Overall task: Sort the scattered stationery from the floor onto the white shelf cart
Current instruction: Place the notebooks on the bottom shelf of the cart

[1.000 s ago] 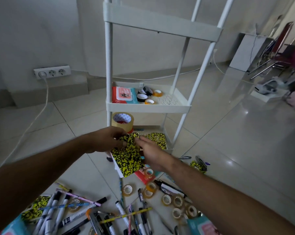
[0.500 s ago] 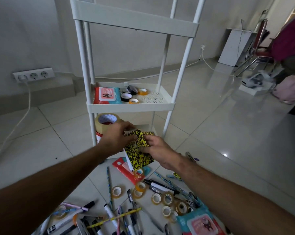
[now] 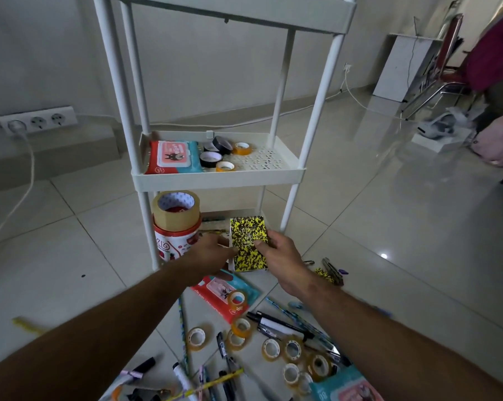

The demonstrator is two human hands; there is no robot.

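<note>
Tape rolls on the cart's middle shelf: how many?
4, clustered beside the wipes pack: two black, two orange. Another may hide behind them.

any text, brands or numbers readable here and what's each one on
"80" on the teal wipes pack at the bottom edge, seen sideways.
Red canister under the packing tape roll: large stylised letters, not clearly readable.
Wipes pack on the cart's middle shelf: small print, too blurred.
Yellow-and-black notebook held in the hands: framed label, too small.
Black marker on the floor: white label, blurred.
</note>
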